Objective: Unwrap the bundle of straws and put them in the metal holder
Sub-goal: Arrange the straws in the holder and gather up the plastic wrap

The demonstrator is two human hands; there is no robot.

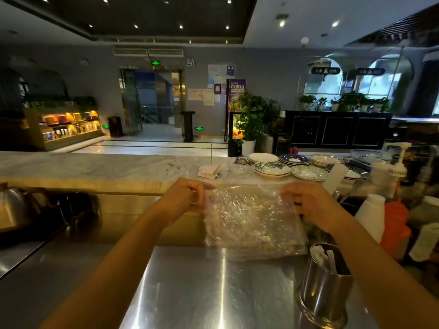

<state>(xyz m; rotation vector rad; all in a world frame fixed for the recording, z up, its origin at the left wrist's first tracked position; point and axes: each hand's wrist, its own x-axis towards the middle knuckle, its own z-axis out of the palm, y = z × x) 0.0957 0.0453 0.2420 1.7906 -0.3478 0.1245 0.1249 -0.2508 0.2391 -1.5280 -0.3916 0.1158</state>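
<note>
A crinkled sheet of clear plastic wrap (251, 222) hangs stretched in the air above the steel counter (202, 293). My left hand (184, 198) pinches its upper left corner and my right hand (308, 203) pinches its upper right corner. The metal holder (323, 288) stands on the counter at lower right, below my right forearm, with white paper-wrapped straws (322, 256) poking up inside it. I see no straws in the wrap.
A marble ledge (107, 169) runs behind the counter, carrying stacked plates (306, 172), a glass dish and paper slips. Bottles, a pump dispenser (399, 167) and an orange item crowd the right side. A metal kettle (11, 207) sits at far left.
</note>
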